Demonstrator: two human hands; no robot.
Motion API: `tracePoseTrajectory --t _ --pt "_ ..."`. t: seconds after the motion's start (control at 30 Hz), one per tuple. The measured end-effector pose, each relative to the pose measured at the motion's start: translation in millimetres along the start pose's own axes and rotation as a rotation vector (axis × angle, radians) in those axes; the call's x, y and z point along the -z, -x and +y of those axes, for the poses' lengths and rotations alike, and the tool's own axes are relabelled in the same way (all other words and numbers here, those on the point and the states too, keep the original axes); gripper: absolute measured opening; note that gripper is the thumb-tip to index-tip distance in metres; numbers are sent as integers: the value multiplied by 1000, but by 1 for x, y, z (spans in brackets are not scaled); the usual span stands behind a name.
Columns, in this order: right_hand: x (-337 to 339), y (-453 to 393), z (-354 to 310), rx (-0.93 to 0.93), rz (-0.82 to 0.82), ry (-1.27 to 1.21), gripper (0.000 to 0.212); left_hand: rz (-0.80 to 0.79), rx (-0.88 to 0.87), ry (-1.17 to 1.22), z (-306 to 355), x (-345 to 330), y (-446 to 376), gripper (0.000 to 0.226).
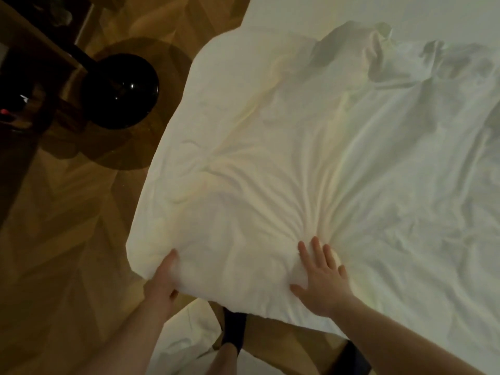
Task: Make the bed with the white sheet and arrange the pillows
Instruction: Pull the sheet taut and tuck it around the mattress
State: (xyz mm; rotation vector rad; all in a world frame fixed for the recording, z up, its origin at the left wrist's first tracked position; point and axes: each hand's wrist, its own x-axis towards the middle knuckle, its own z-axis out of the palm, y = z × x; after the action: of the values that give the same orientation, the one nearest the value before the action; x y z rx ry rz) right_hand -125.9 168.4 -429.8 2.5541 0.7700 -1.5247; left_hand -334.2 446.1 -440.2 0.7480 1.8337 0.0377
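Observation:
The white sheet (311, 163) lies rumpled over the bed, with creases fanning out from my right hand. My left hand (162, 280) grips the sheet's near left corner at the bed's edge, thumb on top and fingers tucked under the cloth. My right hand (322, 277) lies flat on the sheet with fingers spread, pressing it down near the front edge. At the far end the sheet bunches into a raised fold (357, 47). No pillow is clearly visible.
Wooden parquet floor (67, 239) runs along the bed's left side. A shiny black round object (119, 90) stands on the floor beside a dark wooden piece of furniture (24, 85). More white cloth (184, 339) lies by my feet in dark socks (234, 328).

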Motion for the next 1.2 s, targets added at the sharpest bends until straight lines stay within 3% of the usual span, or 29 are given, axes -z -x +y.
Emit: tracePoseTrajectory --t 0.17,0.2,0.27,0.33,0.43,0.6,0.73,0.87,0.93,1.0,1.07,1.1,1.2 --pt "-2 21 8 4 -87 -70 97 -62 -99 200 30 14 19 59" --pt "0 25 7 -8 -108 -115 95 -75 -111 181 37 16 26 57" --pt "3 33 5 -33 -134 -215 88 -59 -170 84 48 14 35 80" --pt "7 45 4 -54 -129 -300 82 64 -248 -5 64 5 66 101" --pt "20 67 8 -57 -52 -401 75 195 -513 -204 91 -15 130 84" --pt "55 115 48 -79 -3 -512 72 17 -1217 -478 103 -48 245 72" --pt "100 159 102 -101 80 -728 68 -170 -1556 -493 95 -86 331 60" --pt "177 217 148 -15 170 -1266 59 -367 -1512 -409 67 -125 405 48" --pt "218 254 163 92 180 -1422 78 -426 -1523 -464 49 -143 440 31" --pt "253 289 174 201 186 -1436 107 -481 -1585 -578 35 -160 461 8" --pt "276 319 182 301 169 -1335 113 -554 -1666 -658 23 -177 486 16" --pt "285 331 185 341 153 -1276 105 -617 -1688 -688 17 -185 500 20" --pt "298 358 196 450 146 -1148 55 -807 -1676 -762 -2 -209 536 18"
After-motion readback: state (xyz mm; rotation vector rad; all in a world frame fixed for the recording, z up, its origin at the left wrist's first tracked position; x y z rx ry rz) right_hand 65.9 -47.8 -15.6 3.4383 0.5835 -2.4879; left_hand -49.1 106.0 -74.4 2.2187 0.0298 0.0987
